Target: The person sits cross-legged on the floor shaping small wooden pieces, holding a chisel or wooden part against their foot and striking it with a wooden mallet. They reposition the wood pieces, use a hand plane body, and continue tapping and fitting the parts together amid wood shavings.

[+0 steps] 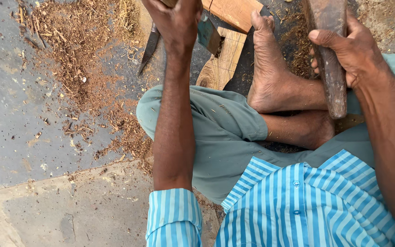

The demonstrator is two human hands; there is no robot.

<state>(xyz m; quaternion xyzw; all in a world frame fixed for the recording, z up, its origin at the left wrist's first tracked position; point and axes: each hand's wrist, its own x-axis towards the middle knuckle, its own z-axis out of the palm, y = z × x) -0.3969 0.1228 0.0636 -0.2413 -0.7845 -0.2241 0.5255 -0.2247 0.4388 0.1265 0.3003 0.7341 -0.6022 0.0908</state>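
My left hand [175, 22] is closed around a tool with a wooden handle at the top edge. A flat teal-grey blade [208, 34] shows just to the right of the fist. Right below it lies a notched wooden block [222, 61], and my bare foot [270, 64] rests beside it. My right hand [350, 48] grips a dark, worn wooden mallet [331, 64], held upright over my crossed legs. A dark pointed blade [149, 45] sticks out to the left of my left wrist; how it is held is hidden.
A second light wooden plank [235, 11] lies at the top. Wood chips and sawdust [83, 68] cover the grey floor to the left. A paler concrete slab [69, 206] runs along the bottom left. My green trousers and blue striped shirt fill the lower right.
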